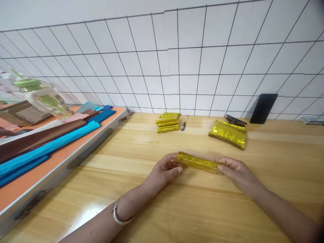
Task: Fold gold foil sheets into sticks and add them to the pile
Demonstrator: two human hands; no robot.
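A shiny gold foil piece [198, 162], rolled or folded into a long strip, is held level just above the wooden table [162, 209]. My left hand [168, 168] grips its left end, thumb in front and fingers behind. At the right end, my right hand [231, 167] pinches it between thumb and fingers. Several narrow gold rolls [167, 123] lie stacked near the wall, with a pen [185, 123] beside them. A flat pile of gold foil sheets [227, 134] rests farther right.
Behind the foil pile is a black clip-like object [236, 120]; a dark phone [263, 108] leans on the tiled wall. On the left, an orange-topped raised surface [63, 153] bears blue and brown folded material [48, 140], a cardboard box [26, 114] and a green-lidded bottle [44, 96].
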